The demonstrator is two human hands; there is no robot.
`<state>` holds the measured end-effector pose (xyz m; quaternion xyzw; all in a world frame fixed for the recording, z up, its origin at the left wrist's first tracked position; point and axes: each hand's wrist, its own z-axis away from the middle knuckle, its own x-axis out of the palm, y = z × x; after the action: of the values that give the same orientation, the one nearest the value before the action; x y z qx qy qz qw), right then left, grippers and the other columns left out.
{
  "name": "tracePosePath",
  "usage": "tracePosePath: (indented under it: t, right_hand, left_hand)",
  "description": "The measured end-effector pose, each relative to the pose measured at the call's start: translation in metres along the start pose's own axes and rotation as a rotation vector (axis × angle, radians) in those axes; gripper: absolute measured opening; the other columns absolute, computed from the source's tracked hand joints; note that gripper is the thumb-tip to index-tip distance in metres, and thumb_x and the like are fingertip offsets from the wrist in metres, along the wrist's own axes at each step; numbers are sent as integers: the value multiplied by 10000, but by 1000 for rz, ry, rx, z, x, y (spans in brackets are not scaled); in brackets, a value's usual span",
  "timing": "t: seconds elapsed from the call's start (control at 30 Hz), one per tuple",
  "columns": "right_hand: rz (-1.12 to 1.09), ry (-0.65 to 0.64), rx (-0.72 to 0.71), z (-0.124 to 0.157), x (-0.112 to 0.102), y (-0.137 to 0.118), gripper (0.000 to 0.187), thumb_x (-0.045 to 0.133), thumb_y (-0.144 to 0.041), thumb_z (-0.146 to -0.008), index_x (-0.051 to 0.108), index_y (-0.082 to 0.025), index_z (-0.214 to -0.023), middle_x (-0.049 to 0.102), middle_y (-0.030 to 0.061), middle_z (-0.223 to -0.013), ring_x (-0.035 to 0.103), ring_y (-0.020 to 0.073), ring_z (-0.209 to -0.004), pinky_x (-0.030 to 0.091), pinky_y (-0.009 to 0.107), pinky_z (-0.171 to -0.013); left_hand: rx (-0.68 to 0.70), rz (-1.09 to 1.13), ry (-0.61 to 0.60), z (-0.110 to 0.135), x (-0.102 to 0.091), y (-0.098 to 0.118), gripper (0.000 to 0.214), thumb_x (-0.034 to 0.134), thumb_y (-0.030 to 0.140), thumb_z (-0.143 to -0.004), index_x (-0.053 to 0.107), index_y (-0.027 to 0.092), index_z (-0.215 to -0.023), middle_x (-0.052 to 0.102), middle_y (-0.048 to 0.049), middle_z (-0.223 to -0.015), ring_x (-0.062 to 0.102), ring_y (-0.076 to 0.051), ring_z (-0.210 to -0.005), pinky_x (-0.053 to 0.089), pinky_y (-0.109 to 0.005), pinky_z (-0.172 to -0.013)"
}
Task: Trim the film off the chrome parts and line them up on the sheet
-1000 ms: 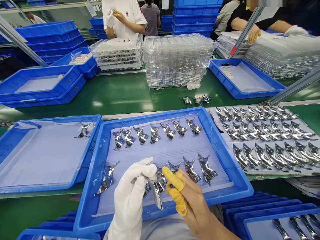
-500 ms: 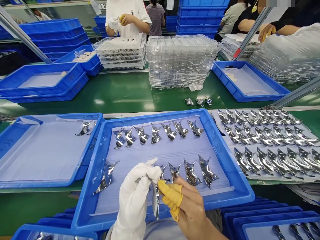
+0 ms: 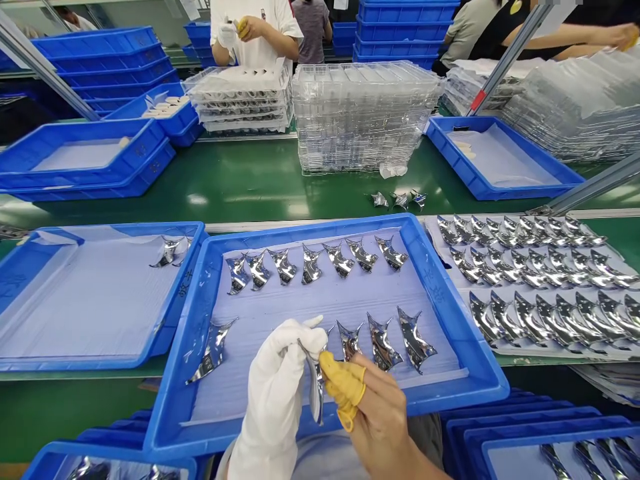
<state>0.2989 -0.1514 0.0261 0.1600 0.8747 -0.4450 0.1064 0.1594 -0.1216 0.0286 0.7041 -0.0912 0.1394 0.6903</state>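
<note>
My left hand, in a white glove, pinches a curved shiny chrome part near its top end. My right hand wears yellow finger cots, and its covered fingertips press together against the edge of that same part. Both hands are over the near side of a blue tray lined with pale paper. In this tray lie a back row of chrome parts and a front row of larger-looking ones, with one partly hidden behind my hands. Another chrome part lies alone at the left.
A second lined tray stands at left. At right, chrome parts lie in rows on white sheets. Three small parts rest on the green bench before stacked clear plastic trays. A co-worker stands across the bench.
My hands, with the chrome part, have shifted slightly to the right and up. At the far right, a co-worker's arm has stretched out to the right over the plastic stack.
</note>
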Motion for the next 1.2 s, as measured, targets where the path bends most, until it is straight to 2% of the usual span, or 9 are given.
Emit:
tracePosePath:
  t: [0.13,0.3,0.5,0.63,0.73,0.83,0.93,1.03,1.2]
  right_hand:
    - [6,37,14,-1,4,-2,435,514,-3,-948,766,-250,-1203,701,11,-672,548,179,-518,488,297,-498]
    - [24,118,34,-2,10,-2,439,515,-20,-973,771,-260,-1236,689,8,-637,518,176,-494,459,285,-450]
    - [-16,44,63,-3,7,-1,374,556,-127,-1043,711,-252,-1359,716,21,-676,540,175,-524,501,292,-482]
    - [50,35,-15,0,3,0,394,535,-137,-1053,665,-230,-1413,768,56,-761,618,193,-576,570,315,-542]
    - [161,57,-80,3,3,3,403,514,-117,-1046,666,-203,-1409,789,85,-831,694,217,-654,623,351,-631]
    - [148,81,-9,3,1,4,418,515,-91,-1045,636,-211,-1427,759,66,-817,705,195,-660,622,312,-619]
    - [104,46,49,3,-2,5,370,536,-104,-1045,642,-206,-1385,743,65,-854,725,177,-688,617,273,-605]
    - [132,-23,-52,4,-5,8,268,534,-139,-1049,689,-161,-1266,769,99,-904,758,202,-756,616,283,-621]
    - [219,-60,-148,5,-4,16,242,481,-112,-1063,699,-154,-1162,777,89,-863,744,169,-658,568,267,-570]
  left_hand:
    - [-56,-27,23,1,-1,-2,192,725,413,-931,807,247,-881,740,-31,-857,730,-236,-1025,496,-419,-1107]
    - [-81,-35,57,2,-1,-4,236,757,456,-894,807,230,-850,749,-52,-845,733,-284,-1074,508,-474,-1104]
    - [-98,-26,110,0,-1,-2,267,809,490,-838,812,223,-841,780,-51,-860,760,-262,-982,561,-453,-1052]
    - [-135,-40,143,3,-1,-3,291,819,495,-826,807,207,-863,794,-65,-908,768,-259,-943,616,-401,-940]
    - [-165,-59,139,5,0,-2,330,810,519,-825,806,191,-863,805,-88,-958,764,-242,-821,644,-345,-741]
    - [-157,-47,157,3,3,1,317,796,506,-846,814,193,-894,806,-77,-922,735,-196,-738,611,-281,-641]
    - [-174,-24,216,-2,4,6,356,817,518,-821,822,193,-968,787,-52,-819,704,-165,-701,586,-248,-629]
    - [-215,-16,299,-5,6,10,393,888,495,-741,825,192,-983,794,-47,-846,718,-168,-761,585,-242,-671]
    - [-217,-4,363,-6,14,11,385,913,503,-696,828,202,-920,826,-61,-928,760,-225,-940,606,-303,-861]
